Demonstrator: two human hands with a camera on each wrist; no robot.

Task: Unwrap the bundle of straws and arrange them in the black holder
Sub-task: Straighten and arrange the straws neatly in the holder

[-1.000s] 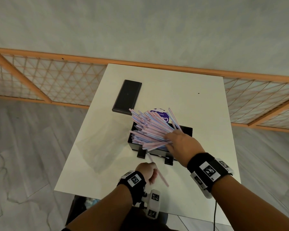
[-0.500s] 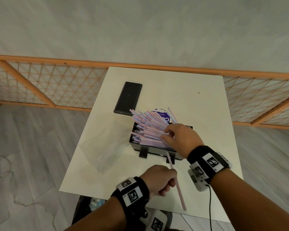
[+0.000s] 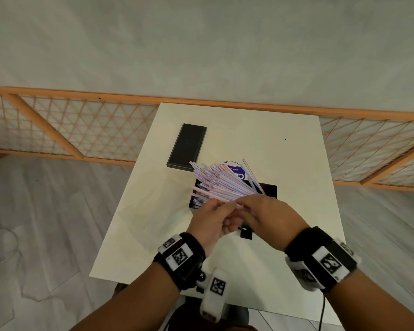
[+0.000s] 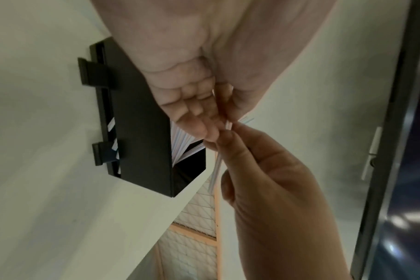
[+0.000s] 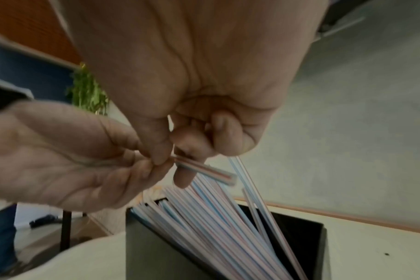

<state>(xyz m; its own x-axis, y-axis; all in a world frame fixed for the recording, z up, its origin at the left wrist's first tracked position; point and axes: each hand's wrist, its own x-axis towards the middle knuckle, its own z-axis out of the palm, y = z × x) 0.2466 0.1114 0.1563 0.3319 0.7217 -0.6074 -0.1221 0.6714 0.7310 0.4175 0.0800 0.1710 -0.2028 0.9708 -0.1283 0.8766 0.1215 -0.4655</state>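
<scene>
Several pink-and-blue striped straws (image 3: 218, 182) stand in the black holder (image 3: 269, 189) and fan out to the upper left. Just above the holder's near edge, my left hand (image 3: 225, 211) and right hand (image 3: 249, 209) meet. Both pinch one single straw (image 5: 204, 169). My right hand (image 5: 180, 163) holds it between thumb and curled fingers. My left hand (image 5: 153, 164) grips its end from the left. In the left wrist view the single straw (image 4: 216, 170) hangs down beside the holder (image 4: 142, 132). The hands hide the holder's front wall in the head view.
A black phone (image 3: 187, 145) lies on the white table (image 3: 285, 120) behind the holder. A purple round label (image 3: 236, 169) shows behind the straws. The clear wrapper (image 3: 153, 211) lies flat to the holder's left. An orange lattice fence (image 3: 81, 130) runs behind the table.
My left hand rose from the table's near edge, carrying the single straw up to the holder. My right hand left the fanned straws and now pinches that straw too.
</scene>
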